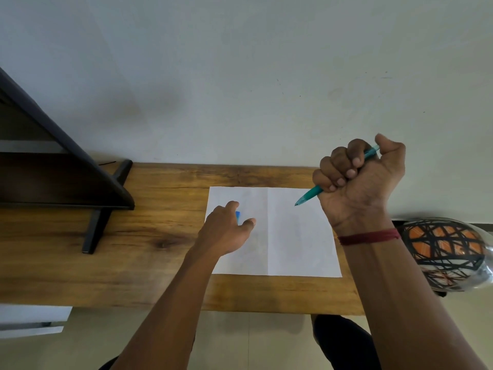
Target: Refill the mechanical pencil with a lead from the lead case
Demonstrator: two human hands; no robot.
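Observation:
My right hand (358, 182) is raised above the desk in a fist, shut on a teal mechanical pencil (309, 195). The pencil's tip points down-left over a white sheet of paper (296, 236); its rear end sticks out by my thumb. My left hand (226, 231) rests on the left half of the sheet, fingers curled around a small blue lead case (238, 216). Only a sliver of the case shows between thumb and fingers.
The paper lies on a narrow wooden desk (149, 257) against a pale wall. A dark shelf stand (61, 166) occupies the desk's left end. A patterned orange-and-black helmet (445, 252) sits off the right end. A red thread band circles my right wrist.

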